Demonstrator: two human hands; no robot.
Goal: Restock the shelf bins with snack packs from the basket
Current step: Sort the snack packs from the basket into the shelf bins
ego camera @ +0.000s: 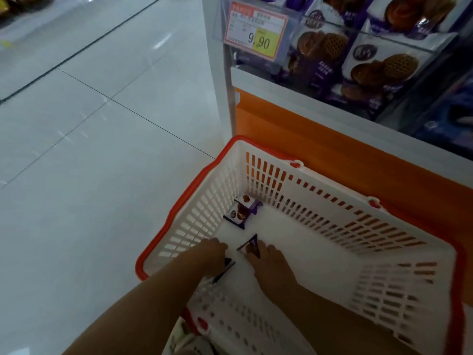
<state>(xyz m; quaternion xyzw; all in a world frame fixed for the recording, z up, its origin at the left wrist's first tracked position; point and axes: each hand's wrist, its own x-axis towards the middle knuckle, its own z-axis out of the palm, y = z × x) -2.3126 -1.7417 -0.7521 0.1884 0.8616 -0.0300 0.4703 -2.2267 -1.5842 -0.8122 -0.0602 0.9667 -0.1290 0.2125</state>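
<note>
The white, red-rimmed basket (332, 201) stands on the tiled floor (89, 149) against the orange base panel (307, 139) of the display, and both hands are down inside it. The left grip (212, 253) is curled over a purple snack pack (226, 267) lying near the basket's left wall. Only the pack's dark edge pokes out from under the fingers, so the hold looks closed on it, though how firmly cannot be seen. The right grip (271, 265) has its fingertips pinched on a second pack (252, 245), which is tipped up on edge off the basket bottom. Two more packs (240, 211) lie overlapping in the far left corner, touched by neither hand. No other stock shows in the basket, so it is nearly spent. Above, the clear shelf bins (409, 44) behind the 9.90 price tag (258, 34) already hold a good stack of the same purple waffle packs (384, 70). By the look of it the restock is well advanced. What appears left is one lift of the two packs now in hand up to the bins, then a last reach for the corner pair. How much room the bins have cannot be told from here.
</note>
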